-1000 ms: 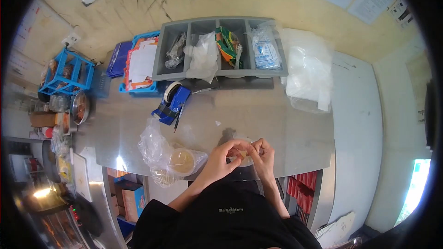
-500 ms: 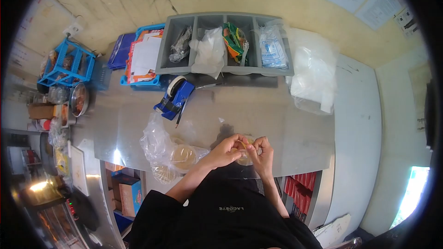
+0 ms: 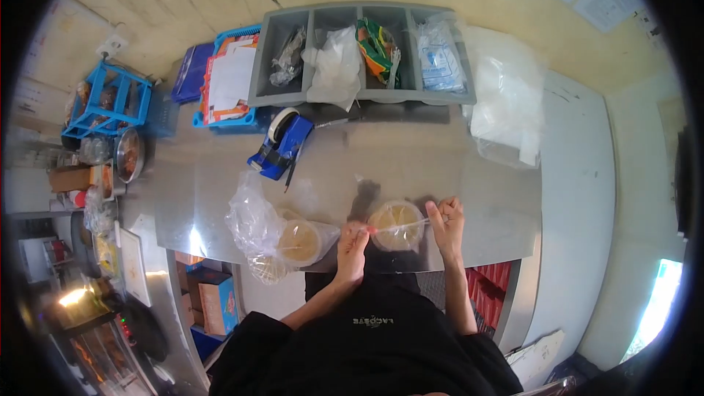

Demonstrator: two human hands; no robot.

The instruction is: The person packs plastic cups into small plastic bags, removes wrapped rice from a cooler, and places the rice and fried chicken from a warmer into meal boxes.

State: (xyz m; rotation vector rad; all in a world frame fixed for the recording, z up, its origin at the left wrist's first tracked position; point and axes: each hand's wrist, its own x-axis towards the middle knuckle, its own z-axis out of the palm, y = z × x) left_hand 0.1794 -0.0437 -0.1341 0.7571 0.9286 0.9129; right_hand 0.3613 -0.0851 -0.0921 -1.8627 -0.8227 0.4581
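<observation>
A round tub [image 3: 397,216] with yellowish contents stands near the counter's front edge, with clear plastic over it. Across its top a thin, pale strip of plastic [image 3: 401,227] is stretched between my hands. My left hand [image 3: 353,248] pinches one end at the tub's left side, where something small and reddish shows at the fingertips. On the right, my right hand [image 3: 448,226] is closed on the other end. Left of my left hand, a second tub [image 3: 299,243] of similar contents lies in a crumpled clear plastic bag [image 3: 253,216].
A blue tape dispenser [image 3: 282,148] sits mid-counter. Behind it is a grey divided tray [image 3: 293,98] holding bags and packets. Papers lie in a blue basket [image 3: 233,88] to its left, and white plastic bags [image 3: 506,103] are stacked at right.
My hands were together above the tub, fingers meeting. They have moved apart, left and right, drawing the plastic strip out between them and uncovering the tub. The view has shifted slightly.
</observation>
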